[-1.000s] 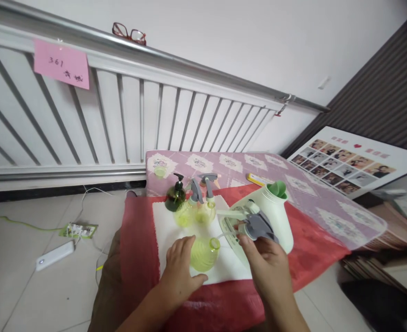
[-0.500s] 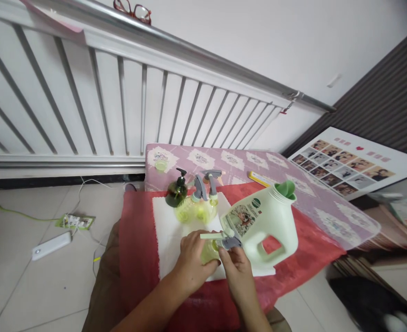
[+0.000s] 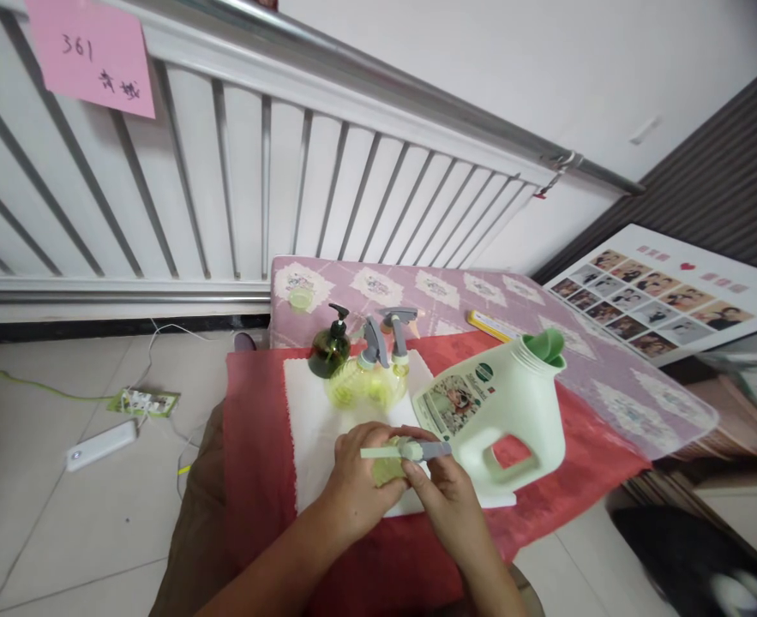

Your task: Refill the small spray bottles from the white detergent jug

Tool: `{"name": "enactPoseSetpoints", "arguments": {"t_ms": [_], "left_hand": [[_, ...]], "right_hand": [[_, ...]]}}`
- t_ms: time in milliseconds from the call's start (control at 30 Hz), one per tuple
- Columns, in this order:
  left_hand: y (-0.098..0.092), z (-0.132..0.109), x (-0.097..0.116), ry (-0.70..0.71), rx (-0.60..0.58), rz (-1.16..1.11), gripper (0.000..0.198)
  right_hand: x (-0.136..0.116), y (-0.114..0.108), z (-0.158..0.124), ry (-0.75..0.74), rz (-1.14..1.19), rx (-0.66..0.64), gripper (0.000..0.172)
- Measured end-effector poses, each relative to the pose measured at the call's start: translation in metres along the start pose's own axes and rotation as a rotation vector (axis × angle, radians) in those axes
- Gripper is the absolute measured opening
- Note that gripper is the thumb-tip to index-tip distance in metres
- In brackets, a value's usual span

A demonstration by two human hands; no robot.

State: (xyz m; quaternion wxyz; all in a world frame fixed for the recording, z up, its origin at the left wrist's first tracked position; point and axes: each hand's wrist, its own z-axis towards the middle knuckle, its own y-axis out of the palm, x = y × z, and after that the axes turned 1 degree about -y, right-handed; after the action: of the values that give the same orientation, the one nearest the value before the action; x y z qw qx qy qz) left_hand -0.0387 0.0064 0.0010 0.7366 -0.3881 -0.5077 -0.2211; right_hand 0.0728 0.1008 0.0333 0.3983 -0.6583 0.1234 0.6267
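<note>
My left hand (image 3: 352, 480) is wrapped round the body of a yellow-green spray bottle (image 3: 386, 470). On its grey and pale green trigger head (image 3: 420, 451), the fingers and thumb of my right hand (image 3: 448, 497) are closed. Whether the head is threaded onto the neck is hard to see. Just beyond stand two more spray bottles with grey heads, a ribbed yellow one (image 3: 347, 390) and another (image 3: 399, 377) behind it. A dark green pump bottle (image 3: 330, 353) is at their left. To the right, a big pale green detergent jug (image 3: 532, 411) has a green piece in its mouth.
A white cloth (image 3: 307, 454) lies over a red cloth (image 3: 246, 463) on a bed-like surface with a pink patterned cover (image 3: 410, 287). A small green cap (image 3: 300, 298) and a yellow box cutter (image 3: 490, 326) rest farther back. Behind is a white radiator (image 3: 243, 180).
The trigger head has turned in my hands, its pale green nozzle now lying more level and farther left. The camera view has shifted slightly, bringing the pink note into fuller view.
</note>
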Motion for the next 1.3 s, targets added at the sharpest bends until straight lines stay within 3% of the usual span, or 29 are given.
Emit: {"name": "enactPoseSetpoints", "arguments": {"t_ms": [333,533,633,800,900,1033,1167,1300], "left_hand": [[0.004,-0.004,-0.005,0.047,-0.003,0.028,0.050],[0.009,-0.009,-0.011,0.027,0.004,0.057,0.044],[0.011,-0.012,-0.013,0.014,0.027,0.064,0.041],[0.009,-0.013,-0.013,0.036,0.055,0.043,0.052],[0.009,-0.012,-0.012,0.029,0.044,0.031,0.052],[0.009,-0.013,-0.012,0.022,0.037,0.026,0.054],[0.010,-0.014,-0.010,0.015,0.040,0.058,0.053],[0.010,-0.015,-0.008,0.003,0.058,0.070,0.054]], "right_hand": [[-0.016,-0.012,0.010,-0.118,-0.132,-0.119,0.020],[-0.001,0.004,0.001,-0.122,-0.101,0.073,0.021],[0.003,0.020,-0.005,-0.043,-0.059,0.205,0.025],[-0.008,0.037,-0.002,0.072,-0.032,0.334,0.023],[-0.012,0.035,-0.001,0.111,-0.015,0.304,0.028],[-0.010,0.021,-0.007,0.106,0.087,0.173,0.056],[-0.004,0.011,-0.013,0.026,0.120,0.010,0.036],[-0.001,0.015,-0.011,0.033,0.122,0.093,0.023]]}}
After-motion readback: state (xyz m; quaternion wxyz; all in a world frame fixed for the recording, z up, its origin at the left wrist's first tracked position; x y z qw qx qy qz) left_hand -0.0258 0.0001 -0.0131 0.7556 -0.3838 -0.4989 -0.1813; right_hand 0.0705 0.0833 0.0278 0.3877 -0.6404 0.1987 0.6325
